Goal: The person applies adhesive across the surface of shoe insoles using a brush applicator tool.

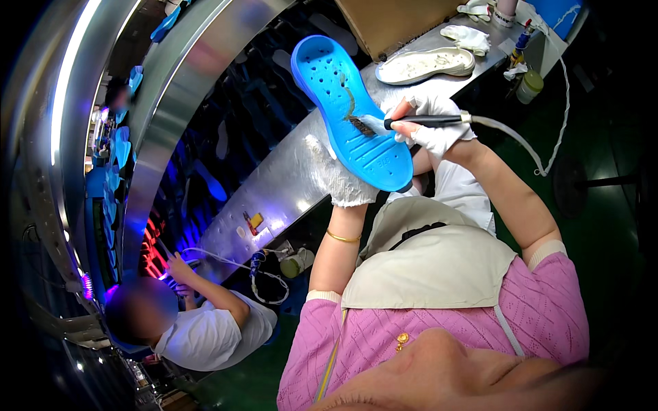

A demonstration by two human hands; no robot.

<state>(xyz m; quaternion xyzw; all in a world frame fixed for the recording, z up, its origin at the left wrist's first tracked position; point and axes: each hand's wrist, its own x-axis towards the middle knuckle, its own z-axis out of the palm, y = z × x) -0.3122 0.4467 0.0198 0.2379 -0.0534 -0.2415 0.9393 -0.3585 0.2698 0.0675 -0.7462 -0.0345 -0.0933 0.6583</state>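
Observation:
A blue shoe sole point(327, 79) with small holes and ridges faces up, tilted above the metal bench edge. My left hand point(339, 177), in a white knitted glove, supports it from its left side and underneath; the fingers beneath are hidden. My right hand point(439, 137), in a white glove with bare fingertips, grips a black-handled brush point(428, 120) fed by a pale hose point(521, 139). Its dark bristles touch the middle of the sole, where a wet-looking streak runs toward the holes. A white sole point(428, 63) lies on the bench beyond my right hand.
A cardboard box point(394, 27) and a crumpled white glove point(466, 38) sit on the metal bench point(264, 181). A jar point(530, 88) hangs near its right end. At left, a co-worker point(212, 329) works beside a curved metal machine and a line of blue soles point(122, 147).

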